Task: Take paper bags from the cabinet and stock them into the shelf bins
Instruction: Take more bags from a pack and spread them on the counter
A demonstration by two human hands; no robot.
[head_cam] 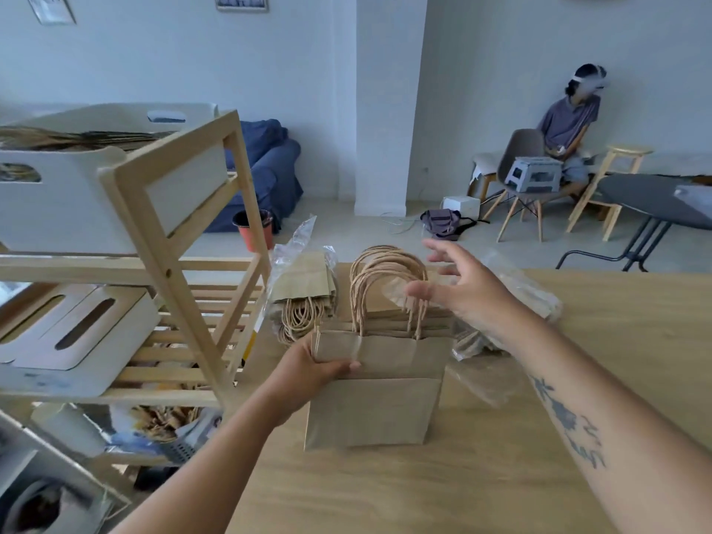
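L hand [308, 366] pinches the upper-left corner of a flat stack of paper bags [375, 395] lying on the wood table [501, 437], frame centre. R hand [462, 291] hovers at 1 o'clock of the stack, fingers spread wide, over the twisted handles [385, 287], prob. not touching. Wooden shelf [169, 264] w/ white bins [96, 202] at 9 o'clock.

A stack of bags [375, 383] lies at the middle of the bench [501, 475]. The left hand [308, 366] grips its 9 o'clock edge; the right hand [468, 292] hangs spread over the handles [385, 279] at 1 o'clock. A wrapped pack [302, 291] lies at the stack's 11 o'clock, plastic wrap [512, 291] at its 2 o'clock. The shelf [169, 271] stands at the bench's 9 o'clock, a bin [111, 194] on its top tier, flat bins [73, 333] one tier below.
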